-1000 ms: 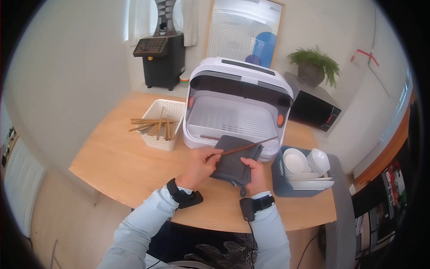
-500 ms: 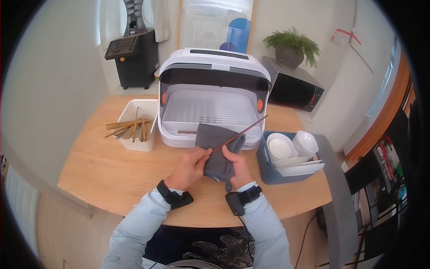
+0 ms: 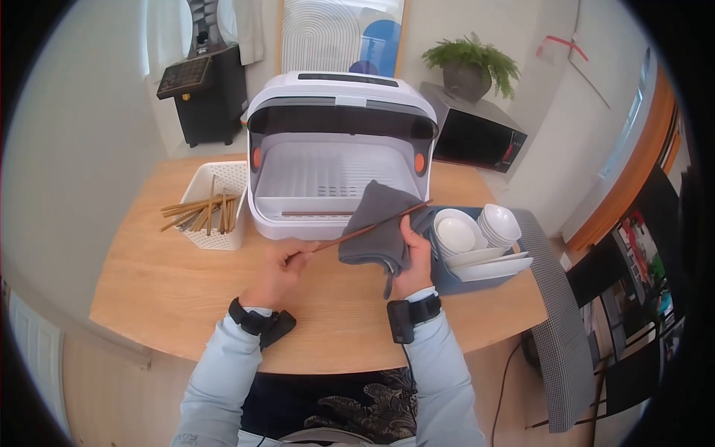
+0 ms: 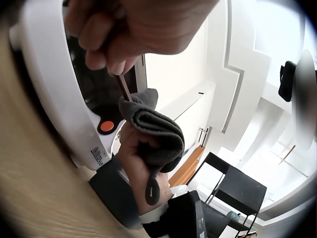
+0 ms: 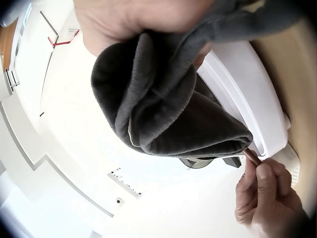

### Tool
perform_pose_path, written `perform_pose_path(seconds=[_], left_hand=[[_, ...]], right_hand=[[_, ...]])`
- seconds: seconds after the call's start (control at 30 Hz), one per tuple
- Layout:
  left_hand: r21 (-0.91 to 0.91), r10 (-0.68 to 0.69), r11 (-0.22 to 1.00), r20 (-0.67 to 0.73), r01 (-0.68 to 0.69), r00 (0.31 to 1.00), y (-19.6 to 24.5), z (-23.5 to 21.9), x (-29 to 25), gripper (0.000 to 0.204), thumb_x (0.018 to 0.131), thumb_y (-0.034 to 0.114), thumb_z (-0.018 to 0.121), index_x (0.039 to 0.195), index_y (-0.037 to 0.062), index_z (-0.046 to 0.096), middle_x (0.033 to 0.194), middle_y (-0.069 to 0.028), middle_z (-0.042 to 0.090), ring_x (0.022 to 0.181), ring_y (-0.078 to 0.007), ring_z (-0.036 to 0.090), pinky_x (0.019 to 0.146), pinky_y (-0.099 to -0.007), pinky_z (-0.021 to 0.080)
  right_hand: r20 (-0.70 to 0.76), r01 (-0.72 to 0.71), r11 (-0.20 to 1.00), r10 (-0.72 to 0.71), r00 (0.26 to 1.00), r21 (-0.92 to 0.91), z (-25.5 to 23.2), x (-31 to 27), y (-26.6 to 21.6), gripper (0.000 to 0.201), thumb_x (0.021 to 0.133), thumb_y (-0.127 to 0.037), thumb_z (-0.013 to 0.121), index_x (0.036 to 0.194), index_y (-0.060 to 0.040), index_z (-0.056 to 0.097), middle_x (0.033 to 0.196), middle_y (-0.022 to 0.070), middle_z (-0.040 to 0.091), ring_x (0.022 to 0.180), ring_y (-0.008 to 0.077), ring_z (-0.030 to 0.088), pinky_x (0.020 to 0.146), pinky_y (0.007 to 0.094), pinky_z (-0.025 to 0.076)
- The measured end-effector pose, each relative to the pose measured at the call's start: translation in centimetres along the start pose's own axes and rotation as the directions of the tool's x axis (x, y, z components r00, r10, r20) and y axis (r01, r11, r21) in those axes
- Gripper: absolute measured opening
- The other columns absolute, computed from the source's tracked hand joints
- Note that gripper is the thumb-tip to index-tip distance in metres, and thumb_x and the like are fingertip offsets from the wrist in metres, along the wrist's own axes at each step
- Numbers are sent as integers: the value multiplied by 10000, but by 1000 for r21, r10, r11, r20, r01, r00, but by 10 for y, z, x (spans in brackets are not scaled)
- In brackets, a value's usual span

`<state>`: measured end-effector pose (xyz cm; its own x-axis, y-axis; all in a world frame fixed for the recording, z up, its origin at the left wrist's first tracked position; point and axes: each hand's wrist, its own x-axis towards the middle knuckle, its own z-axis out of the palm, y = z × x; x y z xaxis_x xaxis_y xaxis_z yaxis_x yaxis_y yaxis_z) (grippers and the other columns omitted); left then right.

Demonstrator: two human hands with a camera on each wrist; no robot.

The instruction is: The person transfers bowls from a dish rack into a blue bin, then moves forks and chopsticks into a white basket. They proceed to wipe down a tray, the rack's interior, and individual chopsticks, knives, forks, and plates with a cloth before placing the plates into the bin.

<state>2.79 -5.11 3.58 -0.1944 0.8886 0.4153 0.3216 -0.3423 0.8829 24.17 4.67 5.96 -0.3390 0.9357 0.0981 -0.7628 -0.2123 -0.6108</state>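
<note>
My left hand (image 3: 277,274) pinches one end of a reddish-brown chopstick (image 3: 348,235), which slants up to the right across a folded dark grey cloth (image 3: 381,237). The cloth is held in my right hand (image 3: 414,262), its thumb over the chopstick near the far end. In the left wrist view, the chopstick (image 4: 123,87) runs from the left fingertips into the cloth (image 4: 157,133). The right wrist view shows the cloth (image 5: 163,109) bunched under my right hand (image 5: 143,17), with my left hand (image 5: 267,198) at the chopstick's other end.
A white open-fronted cabinet (image 3: 339,229) stands behind the hands, another chopstick (image 3: 316,214) lying along its front. A white basket (image 3: 223,240) of chopsticks is at the left. At the right, a blue-grey bin (image 3: 477,284) holds white bowls and plates.
My left hand has drawn left, away from the cloth, so more of the chopstick shows between them. The cloth and right hand sit further right relative to the cabinet. The head view has shifted.
</note>
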Motion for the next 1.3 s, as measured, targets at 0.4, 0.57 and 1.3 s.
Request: perform_pose_path(seconds=[0.4, 0.57, 1.3], left_hand=[[14, -125, 992, 59, 125, 990, 9, 6, -1, 132, 862, -42, 620, 966, -30, 700, 748, -30, 643, 658, -81, 551, 597, -226, 443], [-24, -96, 995, 134, 100, 986, -3, 1, 2, 92, 882, -11, 611, 920, -21, 694, 725, -14, 614, 640, -75, 534, 590, -232, 431], [-222, -308, 906, 236, 360, 922, -10, 1, 11, 79, 945, 99, 550, 893, 51, 515, 651, -5, 531, 559, -68, 457, 504, -227, 348]], right_hand=[[155, -229, 972, 234, 960, -53, -2, -2, 34, 450, 918, -186, 652, 1301, -27, 475, 1212, 90, 584, 1107, 218, 585, 965, 351, 486], [130, -162, 986, 165, 978, -32, 4, -6, 17, 431, 925, -205, 643, 1279, -12, 490, 1205, 107, 593, 1100, 225, 589, 957, 358, 490], [182, -316, 934, 344, 921, -166, 0, -2, 48, 419, 915, -241, 664, 1227, -7, 511, 1144, 107, 611, 1027, 197, 618, 870, 332, 539]])
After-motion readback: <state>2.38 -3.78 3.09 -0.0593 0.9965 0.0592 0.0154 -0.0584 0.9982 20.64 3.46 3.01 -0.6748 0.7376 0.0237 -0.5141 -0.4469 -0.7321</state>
